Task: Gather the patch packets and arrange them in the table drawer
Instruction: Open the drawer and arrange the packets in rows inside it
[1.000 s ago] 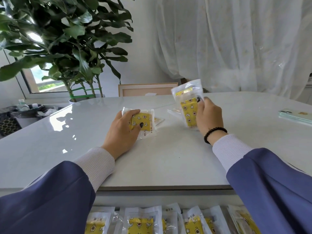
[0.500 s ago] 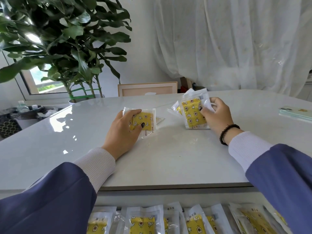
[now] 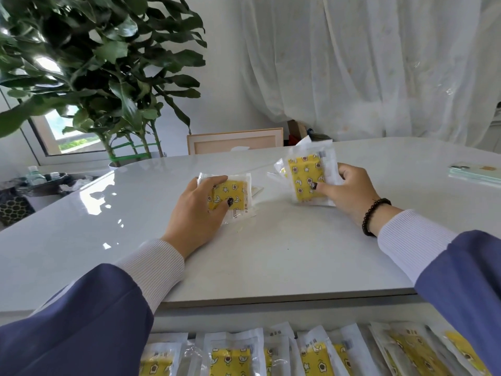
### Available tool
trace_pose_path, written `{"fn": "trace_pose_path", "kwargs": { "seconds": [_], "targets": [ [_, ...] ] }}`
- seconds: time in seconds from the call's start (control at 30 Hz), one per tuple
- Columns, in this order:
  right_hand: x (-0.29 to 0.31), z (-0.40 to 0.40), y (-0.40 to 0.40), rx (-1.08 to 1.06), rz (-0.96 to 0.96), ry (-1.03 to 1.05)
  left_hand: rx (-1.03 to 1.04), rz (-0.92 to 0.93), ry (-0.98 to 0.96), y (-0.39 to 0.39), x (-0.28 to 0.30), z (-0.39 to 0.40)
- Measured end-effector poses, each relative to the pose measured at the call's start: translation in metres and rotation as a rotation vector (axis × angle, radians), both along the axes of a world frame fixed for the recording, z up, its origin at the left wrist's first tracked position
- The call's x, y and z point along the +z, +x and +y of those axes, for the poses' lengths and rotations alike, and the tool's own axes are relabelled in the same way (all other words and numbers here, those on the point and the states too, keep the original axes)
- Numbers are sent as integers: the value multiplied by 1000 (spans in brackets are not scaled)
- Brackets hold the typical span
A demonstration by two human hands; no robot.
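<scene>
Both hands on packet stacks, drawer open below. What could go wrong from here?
1. The right hand holds its packets loosely fanned and tilted up off the table; the glossy sleeves may slide apart and spill.
2. The left hand only presses flat on its stack; lower packets may stay behind when lifted.
3. The drawer already holds an overlapping row, so new packets could disturb it.

Bare table (image 3: 271,253) between sleeves, phone (image 3: 474,170) far right
</scene>
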State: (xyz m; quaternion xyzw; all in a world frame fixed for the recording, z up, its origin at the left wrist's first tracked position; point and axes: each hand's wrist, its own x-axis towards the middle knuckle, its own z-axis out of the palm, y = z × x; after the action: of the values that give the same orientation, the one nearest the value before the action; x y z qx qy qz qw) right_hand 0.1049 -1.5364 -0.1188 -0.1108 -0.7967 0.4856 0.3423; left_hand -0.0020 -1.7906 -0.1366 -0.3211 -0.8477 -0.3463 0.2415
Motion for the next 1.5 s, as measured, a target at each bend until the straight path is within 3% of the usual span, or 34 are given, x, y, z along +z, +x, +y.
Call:
{"fn": "trace_pose_path", "kwargs": {
  "seconds": [0.1, 0.23, 0.37, 0.53, 0.63, 0.77, 1.07, 1.23, 1.33, 1.5],
  "targets": [
    [1, 3, -2, -15, 6, -82, 3, 2, 4, 0, 1, 1],
    [-4, -2, -7, -27, -135, 116, 10, -6, -19, 1, 2, 2],
    [0, -9, -7, -20, -71, 139, 16, -1, -36, 4, 5, 2],
    [1, -15, 5, 69, 3, -147, 39, 10, -52, 5, 5, 2],
    [13, -28, 31, 300, 26, -449, 35, 23, -61, 6, 6, 2],
    [29, -42, 81, 611, -121, -401, 47, 31, -67, 4, 7, 3],
    [-2, -43, 188, 700, -553, -348, 30, 39, -80, 17, 7, 3],
    [-36, -27, 211, 556, -690, -579, -75, -88, 151, 75, 12, 5],
    [-50, -24, 218, 391, -766, -592, -202, -263, 256, 142, 11, 3],
    [-58, -25, 224, 295, -743, -598, -341, -598, 150, 228, -25, -22]
  ]
}}
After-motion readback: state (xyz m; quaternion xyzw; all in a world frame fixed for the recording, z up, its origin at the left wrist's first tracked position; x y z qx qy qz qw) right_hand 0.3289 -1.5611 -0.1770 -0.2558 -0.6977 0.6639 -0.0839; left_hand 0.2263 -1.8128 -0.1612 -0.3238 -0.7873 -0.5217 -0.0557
